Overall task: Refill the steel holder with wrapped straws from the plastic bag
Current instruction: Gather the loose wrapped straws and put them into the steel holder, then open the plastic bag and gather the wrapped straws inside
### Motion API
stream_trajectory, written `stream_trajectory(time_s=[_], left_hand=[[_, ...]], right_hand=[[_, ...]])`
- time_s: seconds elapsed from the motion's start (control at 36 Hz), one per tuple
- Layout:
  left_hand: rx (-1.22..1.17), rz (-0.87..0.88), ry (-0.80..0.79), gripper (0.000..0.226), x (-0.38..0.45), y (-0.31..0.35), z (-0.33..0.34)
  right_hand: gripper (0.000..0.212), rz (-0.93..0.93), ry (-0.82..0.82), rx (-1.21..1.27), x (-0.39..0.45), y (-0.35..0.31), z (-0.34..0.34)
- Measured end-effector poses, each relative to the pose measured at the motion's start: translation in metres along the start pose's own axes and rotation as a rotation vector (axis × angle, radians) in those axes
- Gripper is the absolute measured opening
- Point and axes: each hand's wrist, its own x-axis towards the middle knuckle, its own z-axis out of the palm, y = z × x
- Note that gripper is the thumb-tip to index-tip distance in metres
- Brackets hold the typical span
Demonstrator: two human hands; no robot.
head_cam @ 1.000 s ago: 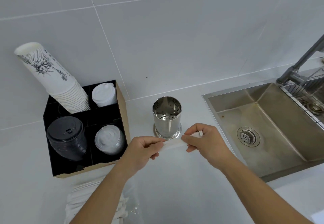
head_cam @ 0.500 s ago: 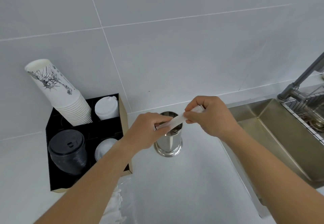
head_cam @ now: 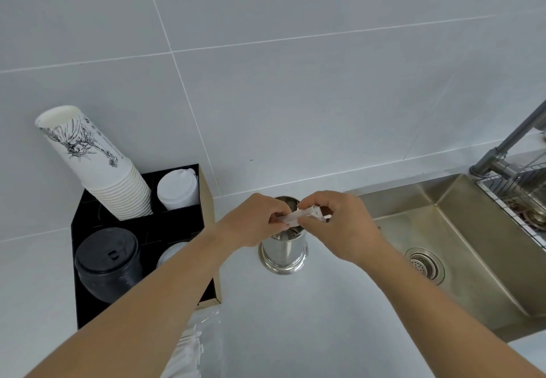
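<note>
Steel holder (head_cam: 283, 249) upright on the white counter (head_cam: 310, 318), taken as landmark; its mouth partly hidden by both hands. Left hand (head_cam: 254, 219) directly over the holder's left rim, grip closed, fingertips pinching the left end of a white wrapped straw (head_cam: 298, 216). Right hand (head_cam: 339, 224) over the holder's right rim, grip likewise closed on the straw's crumpled right end. Straw held roughly level across the holder's opening, just above it; whether it touches the rim cannot be told. Plastic bag (head_cam: 204, 336) with further wrapped straws on the counter below and left of the holder, partly covered by the left forearm. Black organiser box (head_cam: 141, 230) left of the holder, carrying a tilted stack of printed paper cups (head_cam: 97, 165), white lids (head_cam: 177, 188) and black lids (head_cam: 107, 264). Sink (head_cam: 461, 230) right of the holder, with drain (head_cam: 424, 264); faucet (head_cam: 508, 147) beyond, at upper right.
</note>
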Motion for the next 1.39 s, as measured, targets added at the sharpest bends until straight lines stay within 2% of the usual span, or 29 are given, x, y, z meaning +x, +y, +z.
stream_trajectory(time_s=[0.06,0.25,0.36,0.5,0.67,0.72,0.78,0.86,1.0,1.17,1.31,1.39], left_hand=[[0.046,0.009,-0.021,0.004,0.002,0.0,0.0],[0.142,0.004,-0.075,0.012,0.004,0.0,0.004],[0.111,0.009,-0.053,0.016,0.002,-0.003,0.005],[0.091,-0.015,-0.009,0.018,-0.003,-0.011,0.003],[0.043,-0.026,0.063,0.017,-0.015,-0.017,-0.005],[0.009,-0.05,0.081,0.018,-0.02,-0.019,-0.008],[-0.047,-0.085,0.103,0.019,-0.028,-0.019,-0.01],[-0.147,-0.148,0.155,0.017,-0.049,-0.017,-0.013],[-0.286,-0.213,0.311,0.01,-0.111,-0.01,-0.01],[-0.616,-0.418,0.415,0.017,-0.194,-0.028,0.01],[-0.724,-0.711,0.574,0.02,-0.272,-0.063,0.04],[-0.841,-0.875,0.654,0.012,-0.314,-0.082,0.055]], right_hand=[[0.016,-0.011,0.017,-0.007,-0.004,0.006,0.005],[0.015,0.008,0.019,-0.1,-0.006,0.024,0.022],[0.022,0.012,-0.009,-0.074,-0.008,0.028,0.029],[0.026,0.021,-0.148,-0.016,-0.01,0.031,0.03],[0.022,0.101,-0.1,0.015,-0.012,0.035,0.028],[0.028,0.116,-0.088,0.032,-0.013,0.033,0.026],[0.035,0.146,-0.093,0.084,-0.015,0.033,0.024],[0.013,0.196,-0.094,0.227,-0.019,0.031,0.02],[0.018,0.335,-0.115,0.553,-0.029,0.028,0.016],[0.02,0.495,-0.174,0.801,-0.051,0.029,0.027],[0.022,0.616,-0.234,0.837,-0.07,0.036,0.058],[0.022,0.698,-0.253,0.842,-0.08,0.042,0.079]])
